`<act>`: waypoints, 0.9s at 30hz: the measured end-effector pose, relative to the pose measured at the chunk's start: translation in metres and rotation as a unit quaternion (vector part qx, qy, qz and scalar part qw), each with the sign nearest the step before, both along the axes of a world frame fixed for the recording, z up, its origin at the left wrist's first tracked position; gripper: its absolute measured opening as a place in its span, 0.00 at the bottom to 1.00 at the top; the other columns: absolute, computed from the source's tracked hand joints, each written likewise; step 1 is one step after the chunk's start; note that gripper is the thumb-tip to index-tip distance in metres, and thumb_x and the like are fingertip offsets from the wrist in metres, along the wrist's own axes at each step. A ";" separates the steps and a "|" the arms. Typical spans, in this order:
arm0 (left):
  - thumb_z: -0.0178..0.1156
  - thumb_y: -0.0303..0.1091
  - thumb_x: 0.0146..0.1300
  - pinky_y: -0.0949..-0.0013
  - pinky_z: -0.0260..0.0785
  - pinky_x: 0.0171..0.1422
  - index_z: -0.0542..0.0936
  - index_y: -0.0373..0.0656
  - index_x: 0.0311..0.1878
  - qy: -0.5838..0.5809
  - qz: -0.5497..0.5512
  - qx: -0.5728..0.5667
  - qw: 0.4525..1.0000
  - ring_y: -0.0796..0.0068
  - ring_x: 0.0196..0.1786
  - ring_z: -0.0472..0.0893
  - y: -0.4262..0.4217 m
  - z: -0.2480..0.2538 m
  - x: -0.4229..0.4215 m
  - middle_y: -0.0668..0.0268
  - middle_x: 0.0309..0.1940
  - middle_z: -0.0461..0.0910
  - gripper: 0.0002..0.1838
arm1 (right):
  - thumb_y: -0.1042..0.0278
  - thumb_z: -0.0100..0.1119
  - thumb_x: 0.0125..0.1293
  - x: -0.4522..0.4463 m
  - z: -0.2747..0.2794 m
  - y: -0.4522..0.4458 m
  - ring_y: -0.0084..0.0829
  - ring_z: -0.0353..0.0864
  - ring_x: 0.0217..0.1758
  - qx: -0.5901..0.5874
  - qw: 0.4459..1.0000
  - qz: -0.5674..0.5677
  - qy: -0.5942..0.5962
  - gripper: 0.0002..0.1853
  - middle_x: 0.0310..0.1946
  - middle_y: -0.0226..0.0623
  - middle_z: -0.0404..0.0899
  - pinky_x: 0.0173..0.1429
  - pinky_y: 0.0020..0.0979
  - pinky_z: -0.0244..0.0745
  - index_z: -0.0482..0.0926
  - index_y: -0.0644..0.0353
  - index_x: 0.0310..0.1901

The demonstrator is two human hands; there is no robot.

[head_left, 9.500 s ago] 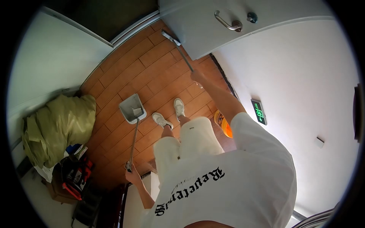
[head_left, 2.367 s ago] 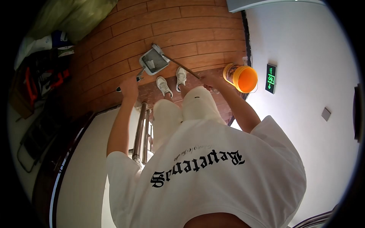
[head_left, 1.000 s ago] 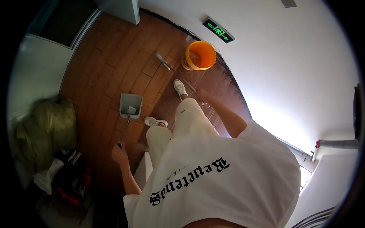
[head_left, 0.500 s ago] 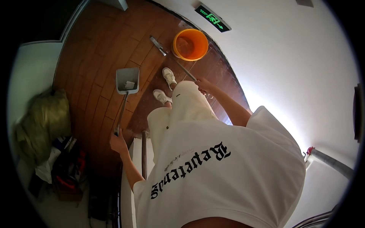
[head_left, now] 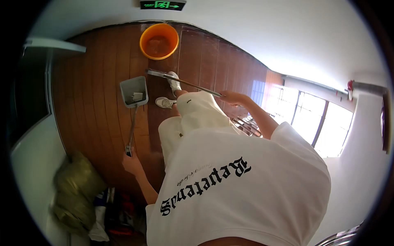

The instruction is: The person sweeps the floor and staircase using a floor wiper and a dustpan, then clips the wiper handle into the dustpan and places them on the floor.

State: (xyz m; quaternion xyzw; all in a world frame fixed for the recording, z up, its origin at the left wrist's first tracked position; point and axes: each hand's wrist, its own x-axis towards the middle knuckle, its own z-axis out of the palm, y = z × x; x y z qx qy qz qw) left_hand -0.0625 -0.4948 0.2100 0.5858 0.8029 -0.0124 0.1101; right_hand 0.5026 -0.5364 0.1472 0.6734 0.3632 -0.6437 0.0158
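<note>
Grasping the dustpan (head_left: 126, 91) by the end of its long handle (head_left: 132, 128), the left hand (head_left: 132, 162) has its fingers closed around the dark grip, on the near left. The right hand (head_left: 234, 98) is clenched around the upper end of the broom (head_left: 193, 85), out to the right; exactly how each finger lies on the shaft is too small to tell. The dustpan is left of the feet, its tray at the far end of its handle, with pale scraps (head_left: 137, 96) inside toward the near right corner. The broom slants from the right hand toward the far left, passing in front of the farther of 2 pale shoes (head_left: 165, 103), and its grey head (head_left: 156, 73) is just beside the dustpan's far right corner; whether they touch cannot be told. Beyond the broom head, an orange bucket (head_left: 174, 41) stands on the brown floor (head_left: 98, 110), near the far wall (head_left: 230, 26), where a green-lit sign (head_left: 162, 5) hangs. A bulky olive bag (head_left: 78, 184) is at the near left, beside a dark, cluttered pile with red parts (head_left: 127, 211). To the right, past the right arm, are metal rails (head_left: 249, 126) and a bright window (head_left: 303, 110).
</note>
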 end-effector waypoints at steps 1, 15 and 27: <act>0.68 0.54 0.68 0.49 0.77 0.41 0.85 0.37 0.46 0.003 -0.014 0.003 1.000 0.46 0.39 0.87 -0.001 0.000 -0.002 0.50 0.36 0.87 0.25 | 0.56 0.49 0.79 0.005 0.007 -0.015 0.26 0.66 0.13 0.004 1.000 0.018 -0.020 0.20 0.18 0.31 0.69 0.18 0.36 0.64 0.76 0.57 0.65; 0.68 0.52 0.69 0.55 0.75 0.40 0.87 0.36 0.47 -0.051 -0.036 0.025 0.998 0.53 0.37 0.86 0.007 -0.012 0.038 0.51 0.37 0.88 0.24 | 0.56 0.50 0.78 0.111 -0.112 -0.083 0.32 0.75 0.15 0.001 0.987 -0.077 -0.143 0.17 0.18 0.39 0.74 0.19 0.39 0.68 0.80 0.61 0.52; 0.69 0.54 0.68 0.53 0.79 0.51 0.85 0.32 0.55 -0.023 0.061 0.056 0.996 0.47 0.49 0.87 -0.028 -0.045 0.075 0.47 0.47 0.88 0.30 | 0.62 0.50 0.72 0.144 -0.277 0.085 0.46 0.87 0.26 0.054 0.968 -0.094 -0.226 0.19 0.32 0.54 0.86 0.26 0.47 0.78 0.81 0.67 0.55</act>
